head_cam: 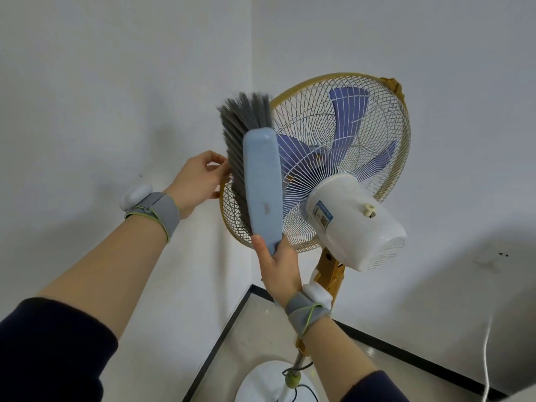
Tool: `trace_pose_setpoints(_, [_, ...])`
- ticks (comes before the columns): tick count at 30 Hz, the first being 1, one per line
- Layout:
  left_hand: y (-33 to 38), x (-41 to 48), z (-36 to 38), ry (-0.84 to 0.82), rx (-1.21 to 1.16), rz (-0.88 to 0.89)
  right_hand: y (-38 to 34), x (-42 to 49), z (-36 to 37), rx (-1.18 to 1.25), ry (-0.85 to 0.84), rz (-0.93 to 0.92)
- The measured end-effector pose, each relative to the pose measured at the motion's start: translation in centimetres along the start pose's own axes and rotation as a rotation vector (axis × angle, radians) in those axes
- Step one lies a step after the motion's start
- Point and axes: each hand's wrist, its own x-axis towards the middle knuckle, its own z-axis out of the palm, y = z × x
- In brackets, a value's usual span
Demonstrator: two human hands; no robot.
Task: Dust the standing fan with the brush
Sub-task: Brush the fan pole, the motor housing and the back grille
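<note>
White walls meet in a corner, and the fan [342, 169] stands there with its back to us. Our right hand [278, 271] is wrapped round the lower end of the brush [262, 184], thumb up along its blue back, and holds it near upright. Its grey bristles [240, 129] face left. They cross the left part of the rear grille [374, 117] and seem to touch it, and at the top they fan out past the yellow rim [407, 132]. Our left hand [197, 181] pinches that rim on its left side, fingers curled over the edge just beside the bristles. We judge that it steadies the fan's head while the brush works.

So we place the task in its middle: dusting is under way at the left edge of the grille. We cannot tell from here how clean the wires already are.

As far as we can judge, much is left:
- the wide right part of the grille
- the white motor housing [353, 221]
- the yellow neck [330, 271] below it
- the round base [261, 384] down on the floor [261, 329]

The front of the fan faces the wall and is hidden from us. The purple blades [348, 105] sit behind the wires, where we doubt the bristles reach.
</note>
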Motion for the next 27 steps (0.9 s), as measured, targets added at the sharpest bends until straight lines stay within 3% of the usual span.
trace_pose_setpoints(10, [-0.3, -0.2, -0.8, -0.017, -0.004, -0.027, 6.5, -4.4, -3.0, -0.252, -0.15, 0.225])
trace_pose_setpoints(18, [0.1, -0.3, -1.6, -0.083, -0.008, -0.081, 3.8, -3.1, -3.0, -0.227, -0.1, 0.073])
trace_pose_setpoints(27, [0.6, -0.7, -1.3, -0.132, -0.038, -0.131, 9.6, -5.7, -4.7, -0.664, -0.269, 0.297])
